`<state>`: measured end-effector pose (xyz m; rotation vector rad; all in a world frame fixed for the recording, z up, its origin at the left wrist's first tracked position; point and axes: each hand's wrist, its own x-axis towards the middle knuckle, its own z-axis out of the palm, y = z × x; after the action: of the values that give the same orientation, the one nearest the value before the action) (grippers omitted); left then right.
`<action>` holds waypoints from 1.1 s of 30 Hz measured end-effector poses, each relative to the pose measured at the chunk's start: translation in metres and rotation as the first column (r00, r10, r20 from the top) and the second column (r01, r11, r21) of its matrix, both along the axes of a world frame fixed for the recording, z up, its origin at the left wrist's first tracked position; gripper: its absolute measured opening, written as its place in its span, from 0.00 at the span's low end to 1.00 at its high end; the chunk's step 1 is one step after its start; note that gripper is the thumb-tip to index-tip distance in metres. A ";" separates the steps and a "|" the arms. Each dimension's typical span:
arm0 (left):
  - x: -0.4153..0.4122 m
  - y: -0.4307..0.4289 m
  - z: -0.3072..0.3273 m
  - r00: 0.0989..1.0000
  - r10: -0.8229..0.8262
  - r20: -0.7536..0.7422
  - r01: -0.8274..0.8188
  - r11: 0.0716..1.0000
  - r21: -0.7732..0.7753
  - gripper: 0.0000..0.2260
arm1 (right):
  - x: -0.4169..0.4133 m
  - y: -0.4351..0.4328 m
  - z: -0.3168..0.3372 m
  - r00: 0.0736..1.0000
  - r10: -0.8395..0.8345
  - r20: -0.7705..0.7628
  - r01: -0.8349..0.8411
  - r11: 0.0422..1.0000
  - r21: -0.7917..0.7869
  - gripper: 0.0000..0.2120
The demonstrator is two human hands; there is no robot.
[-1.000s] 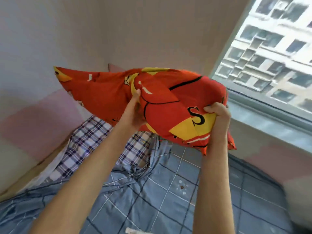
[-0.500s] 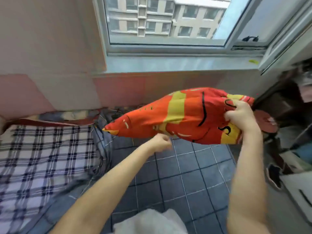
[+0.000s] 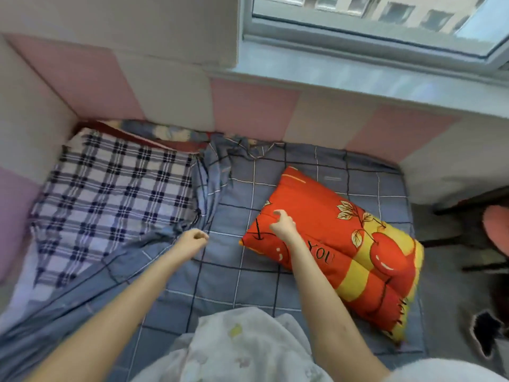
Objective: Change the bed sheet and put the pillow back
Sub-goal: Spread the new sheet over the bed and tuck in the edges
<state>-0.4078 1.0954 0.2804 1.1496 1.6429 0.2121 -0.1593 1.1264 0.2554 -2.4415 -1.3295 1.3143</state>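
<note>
The red and yellow pillow (image 3: pixel 338 232) with a cherry print lies on the right half of the bed, on the blue grid bed sheet (image 3: pixel 220 274). My right hand (image 3: pixel 283 224) hovers over the pillow's near left corner with fingers loosely spread and holds nothing. Left of it, my left hand (image 3: pixel 192 239) hangs loosely curled just above the blue sheet, empty. The blue sheet is pulled back and bunched in the middle. This uncovers a purple and white plaid layer (image 3: pixel 110 197) on the left half of the bed.
A pale floral cloth (image 3: pixel 242 348) lies at the near edge of the bed below my arms. Pink and beige padded panels (image 3: pixel 248 111) line the walls, with a window sill (image 3: pixel 358 75) above. A pink-seated chair (image 3: pixel 495 230) stands right of the bed.
The pillow went from both hands in the air to my right hand alone, then down onto the right side of the bed. Both hands have let go, and my view turned down.
</note>
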 end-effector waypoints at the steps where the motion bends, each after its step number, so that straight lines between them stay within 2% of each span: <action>1: -0.010 0.002 0.002 0.997 0.070 0.009 -0.070 0.997 0.011 0.05 | -0.014 0.011 -0.012 0.996 0.085 -0.035 -0.085 0.996 0.000 0.24; 4: -0.035 -0.002 0.004 0.970 0.236 0.057 -0.238 0.970 0.037 0.05 | -0.068 0.033 -0.017 0.944 0.293 -0.148 -0.301 0.953 -0.031 0.23; 6: -0.052 -0.017 0.003 0.931 0.346 0.118 -0.354 0.933 0.060 0.11 | -0.096 0.044 -0.020 0.895 0.396 -0.205 -0.414 0.908 -0.058 0.22; 10: -0.085 -0.066 -0.015 0.852 0.508 0.127 -0.511 0.860 -0.005 0.14 | -0.146 0.044 -0.026 0.835 0.509 -0.211 -0.537 0.837 -0.107 0.20; 15: -0.130 -0.108 -0.052 0.780 0.626 0.018 -0.622 0.777 -0.097 0.07 | -0.202 0.014 -0.034 0.817 0.528 -0.233 -0.573 0.788 -0.225 0.16; 17: -0.148 -0.116 -0.071 0.747 0.664 -0.027 -0.662 0.739 -0.123 0.06 | -0.221 0.002 -0.043 0.802 0.532 -0.271 -0.596 0.746 -0.297 0.22; 19: -0.165 -0.124 -0.095 0.738 0.670 -0.082 -0.673 0.721 -0.164 0.08 | -0.238 -0.007 -0.059 0.812 0.520 -0.263 -0.582 0.748 -0.318 0.26; 22: -0.188 -0.132 -0.121 0.791 0.601 -0.112 -0.610 0.764 -0.210 0.10 | -0.257 -0.019 -0.085 0.910 0.358 -0.209 -0.411 0.849 -0.332 0.29; 24: -0.204 -0.133 -0.141 0.845 0.510 -0.160 -0.535 0.819 -0.210 0.16 | -0.266 -0.023 -0.103 0.983 0.110 -0.149 -0.161 0.906 -0.392 0.28; 25: -0.211 -0.132 -0.153 0.871 0.455 -0.186 -0.488 0.849 -0.204 0.19 | -0.268 -0.024 -0.115 0.991 -0.020 -0.129 -0.038 0.900 -0.434 0.23; 28: -0.235 -0.120 -0.194 0.905 0.319 -0.281 -0.381 0.902 -0.203 0.30 | -0.274 -0.019 -0.158 0.904 -0.383 -0.193 0.231 0.815 -0.532 0.12; 30: -0.248 -0.108 -0.226 0.891 0.221 -0.397 -0.315 0.930 -0.191 0.39 | -0.277 -0.012 -0.192 0.808 -0.524 -0.270 0.325 0.778 -0.537 0.18; 33: -0.267 -0.091 -0.280 0.827 0.121 -0.549 -0.222 0.967 -0.122 0.44 | -0.292 0.001 -0.238 0.773 -0.563 -0.292 0.411 0.795 -0.445 0.28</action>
<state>-0.6750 1.0048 0.0006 0.9673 2.2187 -0.1676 -0.4513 1.1278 0.0171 -2.2706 -0.3146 1.8743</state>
